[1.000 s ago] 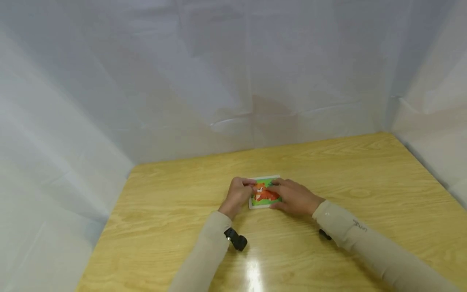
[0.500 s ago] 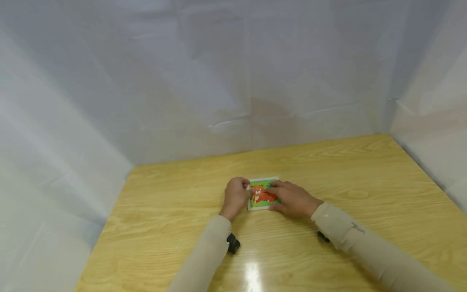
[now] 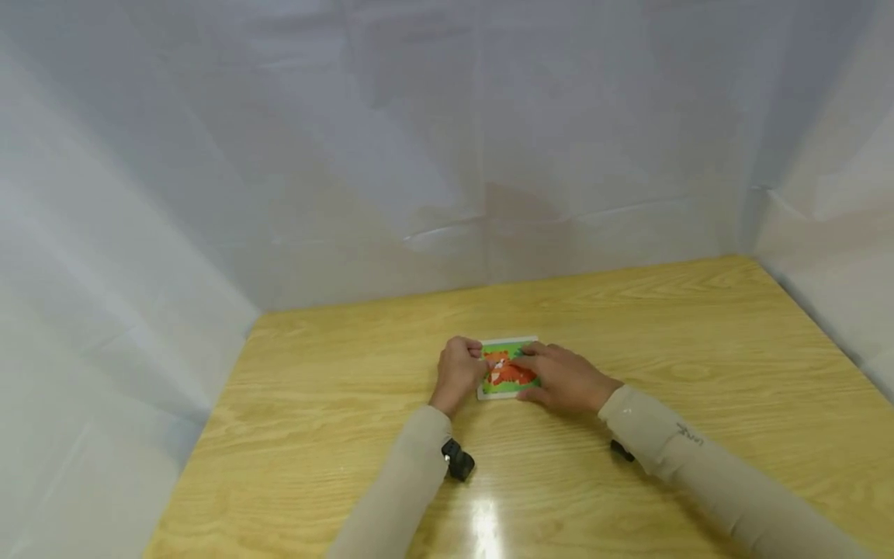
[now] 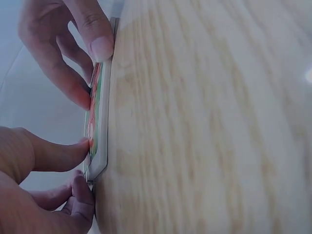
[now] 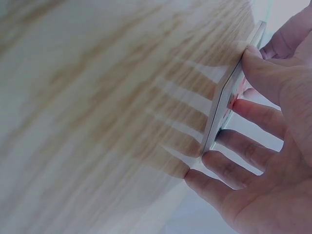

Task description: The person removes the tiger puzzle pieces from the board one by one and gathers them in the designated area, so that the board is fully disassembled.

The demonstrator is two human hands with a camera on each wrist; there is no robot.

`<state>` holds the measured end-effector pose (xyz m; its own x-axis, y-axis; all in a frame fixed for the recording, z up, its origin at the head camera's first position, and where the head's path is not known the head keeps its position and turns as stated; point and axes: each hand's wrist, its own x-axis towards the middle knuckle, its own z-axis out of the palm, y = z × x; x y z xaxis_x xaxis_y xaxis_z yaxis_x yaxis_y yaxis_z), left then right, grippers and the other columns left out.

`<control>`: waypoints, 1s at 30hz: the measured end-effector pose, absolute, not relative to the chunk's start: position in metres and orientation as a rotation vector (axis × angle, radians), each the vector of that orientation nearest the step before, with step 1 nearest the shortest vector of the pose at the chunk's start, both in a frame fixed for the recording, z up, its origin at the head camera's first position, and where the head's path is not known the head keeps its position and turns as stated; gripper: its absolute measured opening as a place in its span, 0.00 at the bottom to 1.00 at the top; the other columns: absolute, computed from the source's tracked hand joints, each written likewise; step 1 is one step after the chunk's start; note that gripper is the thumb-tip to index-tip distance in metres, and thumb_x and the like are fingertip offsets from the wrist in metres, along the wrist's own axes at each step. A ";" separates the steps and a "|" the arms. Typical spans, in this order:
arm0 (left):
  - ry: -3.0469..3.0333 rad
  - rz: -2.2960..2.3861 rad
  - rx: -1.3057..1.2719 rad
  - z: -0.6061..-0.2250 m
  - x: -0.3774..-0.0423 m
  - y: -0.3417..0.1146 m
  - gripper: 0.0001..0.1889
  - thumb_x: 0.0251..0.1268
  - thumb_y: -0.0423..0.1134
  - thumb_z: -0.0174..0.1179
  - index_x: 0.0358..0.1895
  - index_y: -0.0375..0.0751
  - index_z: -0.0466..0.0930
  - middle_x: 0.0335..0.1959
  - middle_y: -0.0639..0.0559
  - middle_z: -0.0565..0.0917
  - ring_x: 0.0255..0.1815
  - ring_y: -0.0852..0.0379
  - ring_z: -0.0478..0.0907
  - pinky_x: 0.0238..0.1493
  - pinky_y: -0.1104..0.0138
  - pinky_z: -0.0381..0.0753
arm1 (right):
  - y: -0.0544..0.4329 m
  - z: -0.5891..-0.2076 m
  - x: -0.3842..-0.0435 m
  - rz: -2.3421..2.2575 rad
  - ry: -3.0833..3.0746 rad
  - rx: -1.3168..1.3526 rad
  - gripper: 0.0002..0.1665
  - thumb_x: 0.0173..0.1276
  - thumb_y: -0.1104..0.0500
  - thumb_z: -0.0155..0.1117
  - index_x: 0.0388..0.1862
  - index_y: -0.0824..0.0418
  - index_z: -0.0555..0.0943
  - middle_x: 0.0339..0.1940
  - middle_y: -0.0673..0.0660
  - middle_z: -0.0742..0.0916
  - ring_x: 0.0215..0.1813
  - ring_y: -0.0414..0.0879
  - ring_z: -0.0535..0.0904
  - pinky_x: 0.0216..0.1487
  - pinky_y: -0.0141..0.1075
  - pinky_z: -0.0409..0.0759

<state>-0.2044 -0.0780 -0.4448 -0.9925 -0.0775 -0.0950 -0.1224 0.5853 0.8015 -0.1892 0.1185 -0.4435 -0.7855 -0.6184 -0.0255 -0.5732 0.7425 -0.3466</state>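
Observation:
A small square picture board (image 3: 508, 349) lies flat on the table, showing an orange cartoon animal on green inside a white border. At its left edge my left hand (image 3: 458, 374) pinches it, thumb on the picture side and curled fingers by the rim. My right hand (image 3: 567, 379) holds the right part, its thumb at the near edge and fingertips on the face. In the left wrist view the board (image 4: 101, 124) appears edge-on, thin and layered. From the right wrist, the board's side (image 5: 220, 100) shows between thumb and fingers; two fingertips sit by its corner.
The wooden table (image 3: 335, 435) extends around both hands. Pale sheeting (image 3: 363, 155) hangs behind it and along both sides. A small black device (image 3: 458, 460) is strapped at the left wrist, and another (image 3: 621, 451) shows under the right sleeve.
My left fingers have drawn back from over the picture's upper left corner to its left edge. The right hand keeps its place on the board.

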 end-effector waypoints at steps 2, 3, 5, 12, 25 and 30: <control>2.737 1.407 -0.197 -0.445 -0.205 -0.077 0.16 0.57 0.29 0.73 0.49 0.31 0.84 0.40 0.45 0.83 0.42 0.51 0.79 0.46 0.59 0.81 | 0.119 -0.443 -0.190 -0.481 2.801 -0.962 0.37 0.71 0.44 0.67 0.71 0.65 0.74 0.70 0.68 0.74 0.71 0.65 0.70 0.68 0.57 0.70; 2.734 1.408 -0.209 -0.445 -0.205 -0.077 0.16 0.57 0.28 0.73 0.49 0.31 0.84 0.40 0.45 0.83 0.43 0.51 0.79 0.46 0.59 0.81 | 0.119 -0.443 -0.190 -0.478 2.801 -0.964 0.37 0.71 0.45 0.67 0.71 0.65 0.74 0.70 0.68 0.74 0.71 0.65 0.70 0.68 0.57 0.70; 2.729 1.411 -0.223 -0.445 -0.205 -0.077 0.16 0.57 0.28 0.73 0.49 0.31 0.84 0.40 0.45 0.83 0.43 0.51 0.79 0.46 0.59 0.81 | 0.119 -0.442 -0.190 -0.475 2.801 -0.967 0.37 0.71 0.45 0.68 0.71 0.65 0.74 0.70 0.68 0.75 0.71 0.65 0.70 0.68 0.57 0.70; 2.718 1.425 -0.226 -0.446 -0.205 -0.077 0.15 0.58 0.28 0.72 0.48 0.30 0.84 0.41 0.43 0.83 0.44 0.50 0.79 0.47 0.58 0.81 | 0.117 -0.440 -0.189 -0.472 2.800 -0.986 0.36 0.71 0.46 0.68 0.70 0.66 0.75 0.69 0.68 0.76 0.70 0.65 0.71 0.67 0.56 0.70; 2.666 1.436 -0.221 -0.444 -0.204 -0.079 0.14 0.59 0.28 0.72 0.49 0.32 0.84 0.41 0.45 0.82 0.45 0.51 0.79 0.48 0.61 0.81 | 0.107 -0.430 -0.206 -0.464 2.758 -0.975 0.41 0.63 0.40 0.75 0.67 0.62 0.78 0.61 0.61 0.78 0.56 0.56 0.76 0.53 0.51 0.79; 2.686 1.401 -0.166 -0.445 -0.200 -0.079 0.15 0.58 0.26 0.71 0.49 0.31 0.84 0.39 0.46 0.83 0.42 0.53 0.78 0.45 0.62 0.80 | 0.107 -0.433 -0.210 -0.447 2.758 -0.977 0.43 0.61 0.38 0.75 0.67 0.62 0.78 0.63 0.62 0.77 0.59 0.58 0.74 0.55 0.52 0.79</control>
<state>-0.1995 -0.0794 -0.4448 -0.9883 -0.0474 -0.1452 -0.1462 0.5687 0.8094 -0.2096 0.1070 -0.4332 -0.7673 -0.6375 -0.0696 -0.5829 0.7386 -0.3387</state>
